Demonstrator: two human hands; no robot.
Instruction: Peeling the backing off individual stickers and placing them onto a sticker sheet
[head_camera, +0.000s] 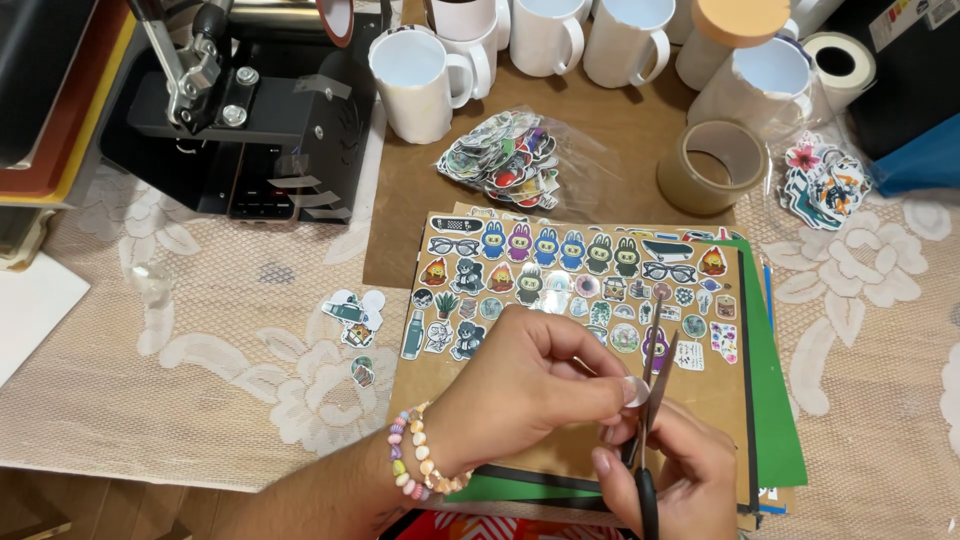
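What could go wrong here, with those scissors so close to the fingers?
The scissors in the right hand stand open right beside the left hand fingertips, so a nick seems possible. The piece being cut is tiny and mostly hidden, so a slip might spoil it. The blade tips hover over the sticker sheet and may scratch it.

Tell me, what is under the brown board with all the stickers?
Under the brown board lie a green sheet and black and blue edges. How many sheets lie there is hidden.

Lace-covered table (200, 350) w/ mugs (415, 80), sticker sheets (580, 290), press (250, 110).
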